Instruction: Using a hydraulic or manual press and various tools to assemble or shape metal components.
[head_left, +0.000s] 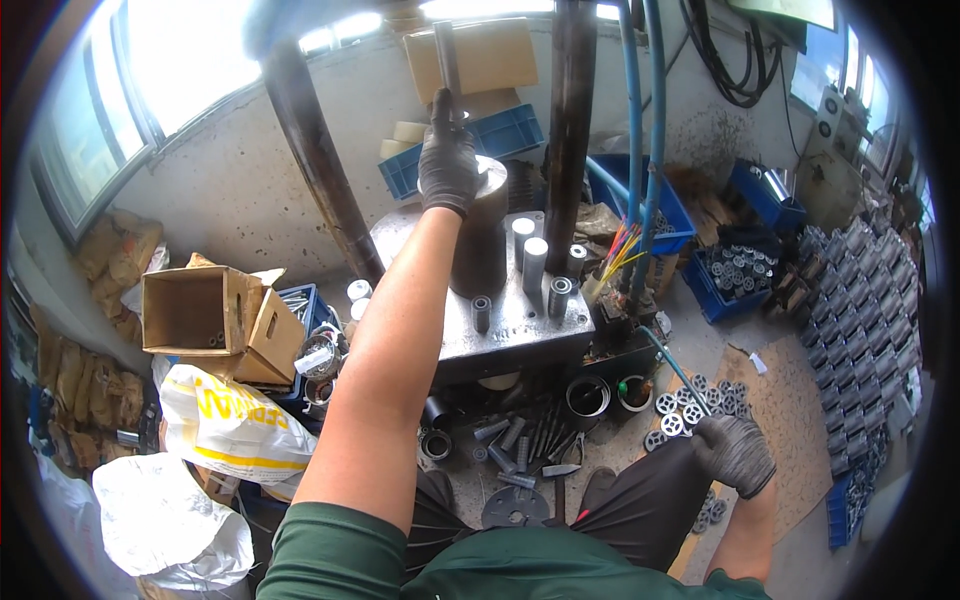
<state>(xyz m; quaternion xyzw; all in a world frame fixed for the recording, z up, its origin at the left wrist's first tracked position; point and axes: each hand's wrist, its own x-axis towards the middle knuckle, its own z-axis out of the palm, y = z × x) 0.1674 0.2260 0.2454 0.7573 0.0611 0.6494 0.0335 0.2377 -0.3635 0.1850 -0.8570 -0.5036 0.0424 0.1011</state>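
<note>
Far left, 8 o'clock: white sack (pixel 165 510), crumpled, another white sack with yellow print (pixel 235 420) just above it. At 9 o'clock an open cardboard box (pixel 190 300), tipped with its mouth toward the viewer.

Left hand (pixel 447 160), dark grey glove, just short of 12 o'clock: fingers closed around the lower part of a metal rod (pixel 447 55), one digit stretched up along it; the far fingertips are hidden. Rod stands near upright. Hand sits over the top of a thick steel cylinder (pixel 480 250) — can't tell if it touches. Cylinder stands on a steel base plate (pixel 500 345), along with white-topped posts (pixel 535 260) and short metal sleeves (pixel 560 297). Blue crate (pixel 508 130) behind, 12 o'clock.

At 6 o'clock, on the floor: slotted dark disc (pixel 515 508). Dark column (pixel 573 120) and blue hoses (pixel 632 100) at 1 o'clock.

Right hand (pixel 735 452), same glove, 4 o'clock: fist wrapped tight around a thin teal rod (pixel 675 370), which slants up toward 10 o'clock from the grip. Spoked metal wheels (pixel 672 425) lie just beside it — more in a blue bin (pixel 708 300) at 3 o'clock. Far right, 3 o'clock: tall stack of grey metal cylinders (pixel 860 330).
</note>
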